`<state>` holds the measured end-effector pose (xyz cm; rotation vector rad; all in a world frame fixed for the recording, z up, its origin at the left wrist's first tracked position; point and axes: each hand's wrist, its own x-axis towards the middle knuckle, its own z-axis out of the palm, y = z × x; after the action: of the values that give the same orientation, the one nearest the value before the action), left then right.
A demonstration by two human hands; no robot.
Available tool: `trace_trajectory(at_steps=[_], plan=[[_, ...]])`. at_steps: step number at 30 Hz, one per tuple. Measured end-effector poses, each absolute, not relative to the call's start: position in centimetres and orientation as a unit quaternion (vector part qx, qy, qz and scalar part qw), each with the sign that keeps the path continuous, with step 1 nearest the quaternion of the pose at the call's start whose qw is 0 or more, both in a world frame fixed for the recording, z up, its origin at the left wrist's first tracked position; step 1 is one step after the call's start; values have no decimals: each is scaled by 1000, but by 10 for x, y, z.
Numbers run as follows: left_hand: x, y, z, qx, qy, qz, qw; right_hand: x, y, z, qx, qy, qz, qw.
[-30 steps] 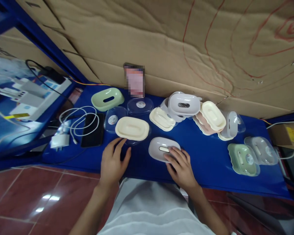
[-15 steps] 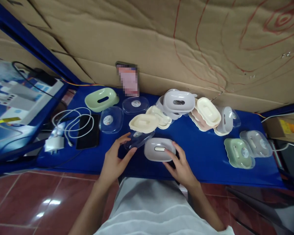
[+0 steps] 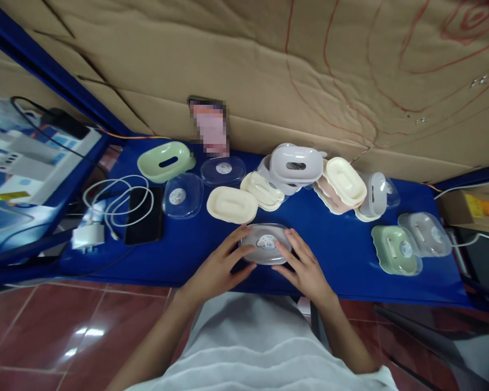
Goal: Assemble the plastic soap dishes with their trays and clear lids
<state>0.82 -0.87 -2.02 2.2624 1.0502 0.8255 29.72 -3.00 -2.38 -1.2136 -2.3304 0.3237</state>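
Close to the front edge of the blue table lies a grey soap dish with an oval slot. A clear lid with a round white label rests over its top; whether it is fully seated I cannot tell. My left hand grips the lid from the left side, fingers on top and thumb along the near rim. From the right, my right hand holds the dish and lid edge between fingers and thumb. Just behind them sits a cream tray insert.
Cream inserts, grey dishes and pinkish ones are piled at the back. A green dish and clear lids lie left. Lidded green and grey boxes stand right. A phone, white cable and charger are far left.
My left hand has brought the clear lid rightward from beside the grey dish onto its top. The cream insert lies flatter and further left. My right hand remains at the dish's right side.
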Motion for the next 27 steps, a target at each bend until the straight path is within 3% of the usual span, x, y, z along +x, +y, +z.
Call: trace_trajectory(at_steps=[9,27], plan=[[14,-9,-29,816,413,305,265,296,-43,-34,-459,-841,72,278],[9,-5,-29,813,408,289,299,299,-40,-37,-462,-836,104,276]])
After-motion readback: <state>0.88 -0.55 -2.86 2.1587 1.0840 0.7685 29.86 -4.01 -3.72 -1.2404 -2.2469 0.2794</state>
